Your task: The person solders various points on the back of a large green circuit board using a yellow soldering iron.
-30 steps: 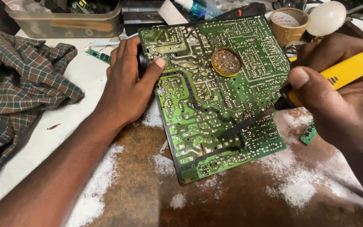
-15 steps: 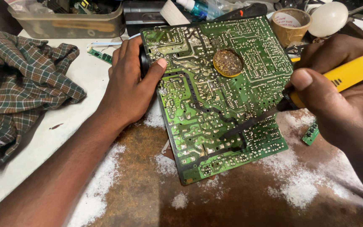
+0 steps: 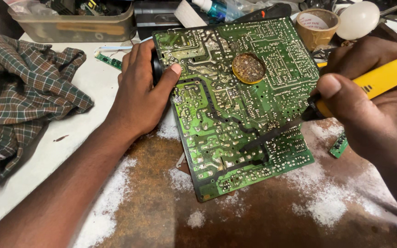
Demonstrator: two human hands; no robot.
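Note:
A large green circuit board (image 3: 235, 105) lies solder side up on the worn brown and white table. My left hand (image 3: 143, 87) grips its left edge, thumb pressed on the top face. My right hand (image 3: 373, 105) holds a yellow-handled soldering iron (image 3: 382, 76); its dark shaft runs down and left, and the tip (image 3: 246, 146) rests on the lower middle of the board. A small round tin of brownish paste (image 3: 249, 68) sits on the board near its upper middle.
A plaid cloth (image 3: 19, 96) lies crumpled at the left. A clear plastic bin of parts (image 3: 74, 23) stands at the back left. A roll of tape (image 3: 315, 25) and a white bulb (image 3: 358, 19) sit at the back right. Small green board pieces (image 3: 338, 146) lie beside the main board.
The board and both hands have held nearly the same pose; the iron's tip has stayed on the lower middle of the board with only a slight shift.

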